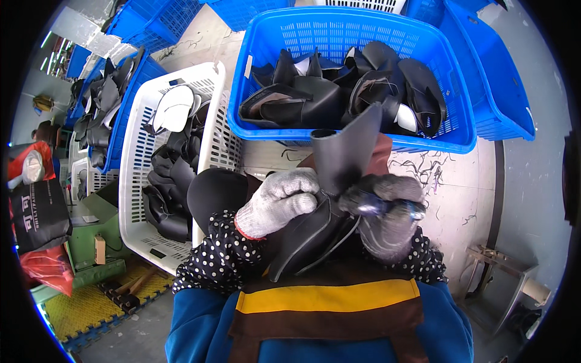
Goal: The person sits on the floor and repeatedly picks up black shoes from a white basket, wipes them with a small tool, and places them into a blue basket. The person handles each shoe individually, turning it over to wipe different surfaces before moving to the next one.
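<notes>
A black leather boot upper (346,158) with pale stitched seams is held over my lap, its shaft upright and its lower part spread towards me. My left hand (283,201), in a light grey knit glove, is closed on the upper's left side by the seam. My right hand (390,218), in a darker, soiled grey glove, is closed round a small shiny bluish tool (376,207) against the upper's right side. Motion and the fingers blur the tool, so its kind cannot be made out. A loose edge strip (339,243) curves below the right hand.
Ahead stands a blue basket (266,30) filled with black uppers. To the left is a white basket (136,181) with more black pieces. Blue crates (499,91) stand at the right. Thin black scraps (417,166) litter the floor. A metal stand (499,257) is at the lower right.
</notes>
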`<action>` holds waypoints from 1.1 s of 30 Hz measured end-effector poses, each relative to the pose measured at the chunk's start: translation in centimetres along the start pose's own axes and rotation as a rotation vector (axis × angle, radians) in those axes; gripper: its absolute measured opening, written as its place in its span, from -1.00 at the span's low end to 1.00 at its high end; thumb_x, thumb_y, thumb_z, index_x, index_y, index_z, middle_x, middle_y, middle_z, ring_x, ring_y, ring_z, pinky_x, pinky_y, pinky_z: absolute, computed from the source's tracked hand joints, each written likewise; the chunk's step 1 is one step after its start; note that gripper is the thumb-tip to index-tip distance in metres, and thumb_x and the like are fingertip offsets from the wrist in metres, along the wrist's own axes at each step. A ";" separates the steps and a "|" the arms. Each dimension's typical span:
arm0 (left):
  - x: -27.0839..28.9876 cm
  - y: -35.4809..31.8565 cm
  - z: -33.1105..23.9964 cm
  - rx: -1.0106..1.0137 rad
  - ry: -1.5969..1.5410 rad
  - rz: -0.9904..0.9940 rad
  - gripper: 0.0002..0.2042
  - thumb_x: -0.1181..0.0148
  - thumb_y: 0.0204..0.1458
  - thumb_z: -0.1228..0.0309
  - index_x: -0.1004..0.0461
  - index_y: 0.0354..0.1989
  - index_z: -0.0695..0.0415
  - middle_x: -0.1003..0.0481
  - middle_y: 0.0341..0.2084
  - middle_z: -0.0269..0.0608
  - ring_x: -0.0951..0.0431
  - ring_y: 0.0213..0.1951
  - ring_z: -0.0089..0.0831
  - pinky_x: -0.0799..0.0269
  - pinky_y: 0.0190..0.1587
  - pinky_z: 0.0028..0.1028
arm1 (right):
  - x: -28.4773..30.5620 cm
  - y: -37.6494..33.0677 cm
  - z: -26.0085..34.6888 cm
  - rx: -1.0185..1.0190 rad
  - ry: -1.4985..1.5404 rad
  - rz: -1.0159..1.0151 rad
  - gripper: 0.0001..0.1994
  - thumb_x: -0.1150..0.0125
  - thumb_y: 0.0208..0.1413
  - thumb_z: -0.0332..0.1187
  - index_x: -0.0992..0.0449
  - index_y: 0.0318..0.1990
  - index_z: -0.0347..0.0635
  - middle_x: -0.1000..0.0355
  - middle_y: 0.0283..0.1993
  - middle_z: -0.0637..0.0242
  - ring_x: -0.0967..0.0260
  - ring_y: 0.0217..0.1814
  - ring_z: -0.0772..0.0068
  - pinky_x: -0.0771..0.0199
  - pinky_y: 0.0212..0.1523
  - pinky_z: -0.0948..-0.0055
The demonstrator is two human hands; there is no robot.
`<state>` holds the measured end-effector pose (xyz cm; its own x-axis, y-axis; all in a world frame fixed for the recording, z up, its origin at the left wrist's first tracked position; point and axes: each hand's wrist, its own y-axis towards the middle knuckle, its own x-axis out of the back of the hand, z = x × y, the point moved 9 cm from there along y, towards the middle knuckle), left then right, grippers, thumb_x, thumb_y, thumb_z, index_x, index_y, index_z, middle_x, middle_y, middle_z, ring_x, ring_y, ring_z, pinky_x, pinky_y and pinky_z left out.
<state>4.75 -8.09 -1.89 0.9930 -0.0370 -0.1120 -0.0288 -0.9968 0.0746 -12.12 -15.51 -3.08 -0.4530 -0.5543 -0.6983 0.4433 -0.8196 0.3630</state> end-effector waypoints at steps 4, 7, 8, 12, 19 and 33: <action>0.8 -1.0 0.2 0.036 0.045 -0.108 -0.72 -0.34 0.22 0.22 -0.56 -0.26 0.24 -0.59 -0.23 -0.17 -0.58 -0.22 -0.35 -0.49 -0.13 -0.39 | -1.6 1.6 -1.3 -0.095 -0.216 0.007 -0.72 -0.43 0.15 -0.49 -0.58 0.00 -0.27 -0.58 0.04 0.09 -0.58 0.07 0.23 -0.62 0.12 0.23; 1.2 -1.4 -0.9 -0.026 0.089 -0.179 -0.68 -0.33 0.23 0.18 -0.58 -0.22 0.27 -0.60 -0.19 -0.16 -0.59 -0.15 -0.35 -0.48 -0.04 -0.38 | -2.3 1.7 -1.4 -0.054 -0.505 0.040 -0.73 -0.40 0.11 -0.57 -0.59 -0.02 -0.26 -0.58 0.00 0.11 -0.58 0.03 0.28 -0.61 0.08 0.31; 1.4 -1.5 -1.2 -0.049 0.099 -0.213 -0.67 -0.32 0.24 0.17 -0.59 -0.21 0.28 -0.60 -0.18 -0.16 -0.59 -0.13 -0.35 -0.48 -0.01 -0.38 | -2.2 1.7 -1.4 -0.032 -0.457 0.033 -0.73 -0.39 0.11 -0.59 -0.58 -0.02 -0.26 -0.59 -0.01 0.12 -0.58 0.02 0.29 -0.60 0.07 0.32; 1.4 -1.5 -0.3 -0.036 -0.082 -0.223 -0.57 -0.29 0.25 0.07 -0.62 -0.06 0.28 -0.60 -0.08 -0.16 -0.58 -0.06 -0.34 -0.44 0.08 -0.37 | -1.1 1.0 -2.8 -0.112 -0.379 0.009 -0.75 -0.35 0.14 -0.57 -0.58 -0.02 -0.26 -0.59 -0.02 0.13 -0.57 0.00 0.29 -0.59 0.06 0.33; 2.2 -2.2 1.8 0.051 -0.081 -0.234 -0.62 -0.40 0.18 0.12 -0.59 -0.17 0.27 -0.55 -0.02 -0.12 -0.58 -0.01 -0.38 -0.47 0.08 -0.37 | -0.7 0.2 -2.8 -0.113 -0.425 0.051 -0.76 -0.35 0.15 -0.55 -0.58 -0.02 -0.25 -0.59 -0.04 0.14 -0.58 -0.01 0.27 -0.60 0.02 0.33; 1.3 -1.8 0.4 0.084 0.043 -0.272 -0.78 -0.18 0.33 0.33 -0.51 -0.32 0.22 -0.47 -0.35 -0.24 -0.47 -0.27 -0.42 -0.40 -0.13 -0.40 | -7.6 -0.2 0.3 -0.042 -0.837 0.724 -0.47 -0.40 0.17 -0.37 -0.42 0.30 -0.16 -0.46 0.22 0.06 -0.50 0.21 0.20 -0.52 0.27 0.18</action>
<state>6.10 -6.34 -2.53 0.9694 0.2338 -0.0749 0.2318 -0.9721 -0.0348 -8.98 -11.12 2.34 -0.4493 -0.8363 0.3141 0.8333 -0.2656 0.4849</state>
